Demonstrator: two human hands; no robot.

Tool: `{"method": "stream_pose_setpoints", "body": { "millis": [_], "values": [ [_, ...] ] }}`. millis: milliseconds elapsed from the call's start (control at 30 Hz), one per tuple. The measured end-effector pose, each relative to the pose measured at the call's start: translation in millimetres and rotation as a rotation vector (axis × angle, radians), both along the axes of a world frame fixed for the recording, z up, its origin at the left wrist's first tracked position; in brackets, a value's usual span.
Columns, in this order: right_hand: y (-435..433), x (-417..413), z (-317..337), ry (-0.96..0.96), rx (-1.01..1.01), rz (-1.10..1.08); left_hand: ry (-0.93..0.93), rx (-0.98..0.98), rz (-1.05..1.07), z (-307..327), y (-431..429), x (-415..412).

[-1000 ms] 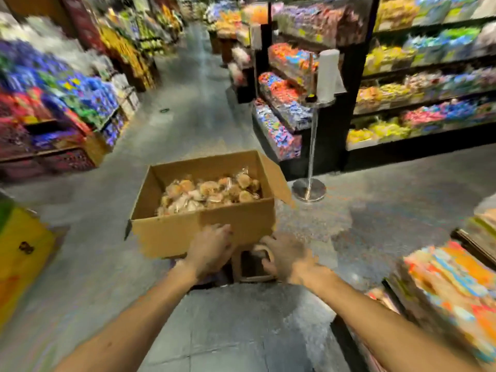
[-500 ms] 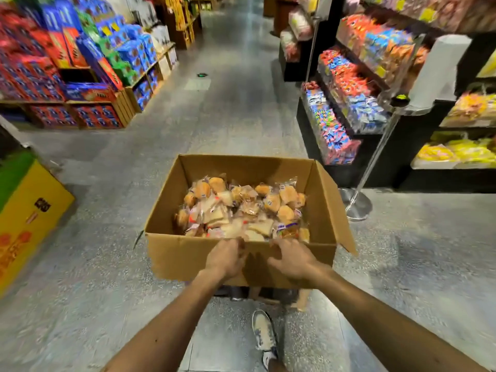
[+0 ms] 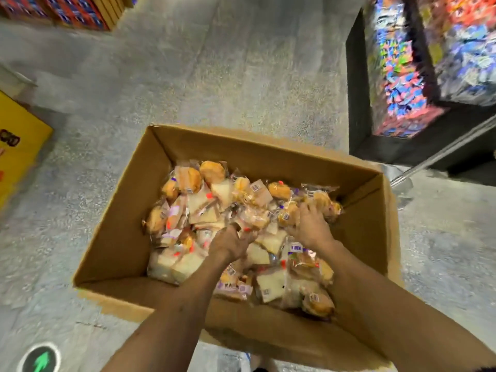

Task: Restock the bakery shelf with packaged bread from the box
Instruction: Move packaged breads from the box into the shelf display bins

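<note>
One open cardboard box (image 3: 123, 237) held a jumbled heap of bread packets (image 3: 214, 194), too many to count. Two hands were in the heap. The left hand (image 3: 229, 244) curled round one bread packet (image 3: 252, 221). The right hand (image 3: 310, 228) lay over others, and I could not tell through the blur whether it gripped any.

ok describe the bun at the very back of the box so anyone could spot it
Find the open cardboard box on the grey floor, heaped with packaged bread. Go to the pile's far edge, left of centre. The round, deep golden-brown bun there is darker than the pale sandwich slices in front and, unlike its left neighbour, shows no barcode label.
</note>
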State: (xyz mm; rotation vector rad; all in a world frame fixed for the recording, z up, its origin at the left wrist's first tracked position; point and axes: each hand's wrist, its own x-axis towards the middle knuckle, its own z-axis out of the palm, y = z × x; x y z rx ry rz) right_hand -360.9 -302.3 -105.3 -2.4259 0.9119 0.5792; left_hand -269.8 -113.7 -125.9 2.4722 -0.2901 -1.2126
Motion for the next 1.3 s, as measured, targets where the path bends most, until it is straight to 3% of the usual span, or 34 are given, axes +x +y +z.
{"method": "stream_pose_setpoints", "body": {
  "millis": [133, 367, 533, 633, 767, 1067, 1300],
  "values": [
    [-22, 36, -35, 0.029, -0.061, 0.107, 0.025, -0.066, 0.222, -38, -27, 20],
    [-38, 67, -80, 0.034, -0.014, 0.06, 0.223, -0.245, 0.543, -79, -64, 43],
    [-44, 73, -94, 0.07, 0.047, 0.061, 0.272, -0.217, 0.554, -128, -57, 51],
    [-48, 73, -98, 0.097, 0.174, -0.002, 0.368, -0.273, 0.595, -102, -60, 49],
    [-49, 65, -101, -0.011, 0.351, -0.186, 0.383, -0.335, 0.571, -96, -58, 41],
    [-5, 26, -72, -0.104, 0.377, -0.2, 0.347, -0.235, 0.47, -75, -3, 33],
    [40, -21, 1, -0.22, 0.302, -0.168, 0.335, -0.33, 0.373, 2, 50, 26]
  ]
}}
